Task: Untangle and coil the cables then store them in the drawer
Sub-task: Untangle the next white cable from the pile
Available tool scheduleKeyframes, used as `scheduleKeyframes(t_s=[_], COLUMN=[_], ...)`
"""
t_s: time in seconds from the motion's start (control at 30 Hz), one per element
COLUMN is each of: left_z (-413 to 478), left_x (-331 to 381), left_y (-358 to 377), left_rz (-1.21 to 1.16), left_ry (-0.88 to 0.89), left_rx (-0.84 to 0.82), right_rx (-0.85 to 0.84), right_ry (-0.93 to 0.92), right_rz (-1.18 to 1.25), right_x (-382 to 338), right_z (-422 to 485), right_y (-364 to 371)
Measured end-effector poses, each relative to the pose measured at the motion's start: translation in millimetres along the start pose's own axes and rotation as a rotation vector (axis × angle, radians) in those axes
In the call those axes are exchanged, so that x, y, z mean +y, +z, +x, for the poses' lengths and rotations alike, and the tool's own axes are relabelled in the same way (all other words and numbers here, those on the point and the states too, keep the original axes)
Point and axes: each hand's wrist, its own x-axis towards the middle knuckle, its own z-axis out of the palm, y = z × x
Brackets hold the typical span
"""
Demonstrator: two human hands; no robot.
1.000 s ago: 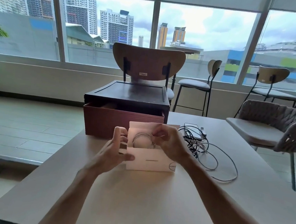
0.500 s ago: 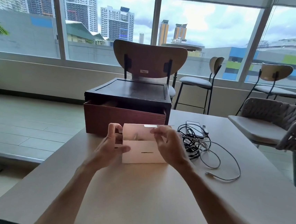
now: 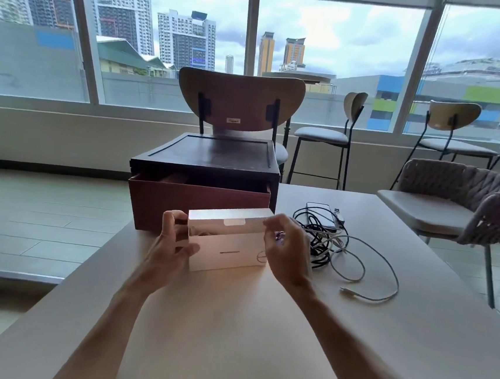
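A small white box (image 3: 228, 245) stands on the table just in front of the dark wooden drawer unit (image 3: 205, 169), whose reddish drawer (image 3: 180, 201) is pulled out a little. My left hand (image 3: 173, 240) grips the box's left end. My right hand (image 3: 286, 247) holds the box's right end, fingers on its lid, which is folded nearly flat over the top. A bit of coiled cable shows through the gap at the left end. To the right lies a tangle of black and white cables (image 3: 335, 246), with one grey cable (image 3: 383, 281) looping out toward the near right.
A black adapter (image 3: 320, 210) lies at the back of the cable pile. A wooden chair (image 3: 238, 102) stands behind the drawer unit; a woven armchair (image 3: 461, 206) sits close to the table's right side. Stools line the window. The table's left edge (image 3: 82, 268) runs diagonally.
The box lid, open a second ago with a coiled white cable visible inside, has been folded down over the top by my right hand. The box has shifted slightly toward the drawer.
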Motion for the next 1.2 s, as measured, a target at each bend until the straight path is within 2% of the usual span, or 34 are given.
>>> scheduleKeyframes(t_s=[0.3,0.4,0.5,0.63,0.7,0.8,0.9,0.97,1.03,1.1,1.2], left_z=[4.2,5.9,10.4,16.0,16.9,22.1,24.0,25.5,29.9,36.9,49.8], left_x=[-0.8,0.6,5.7,10.8,17.9,43.0,88.0,116.1,134.5,141.2,129.6], left_y=[-4.1,-7.7,-8.1,-14.6,-23.0,-29.0,-18.0,0.4,23.4,48.9,90.1], left_rz=[0.009,-0.012,-0.004,0.086,0.17,0.26,0.191,0.126,0.079,0.043,0.188], left_ry=[-0.063,-0.119,-0.141,-0.197,-0.178,0.024,0.245,0.343,0.396,0.354,0.226], left_rx=[0.055,0.051,0.05,-0.009,-0.018,0.079,0.201,0.195,0.118,-0.039,-0.385], right_rx=[0.293,0.302,0.138,-0.099,-0.311,-0.69,-0.878,-0.811,-0.526,-0.239,-0.14], right_ry=[0.29,0.438,0.533,0.505,0.523,0.634,0.683,0.699,0.654,0.6,0.579], right_rz=[0.098,0.085,-0.01,-0.081,-0.089,-0.285,-0.533,-0.554,-0.54,-0.546,-0.512], right_x=[41.2,64.2,81.6,87.7,85.6,83.6,88.2,96.8,111.3,125.3,136.1], right_z=[25.9,32.2,35.1,38.4,43.3,50.7,51.1,45.5,38.2,31.8,27.3], right_y=[-46.5,-69.2,-85.6,-104.5,-118.4,-142.9,-157.8,-159.7,-156.8,-154.0,-150.3])
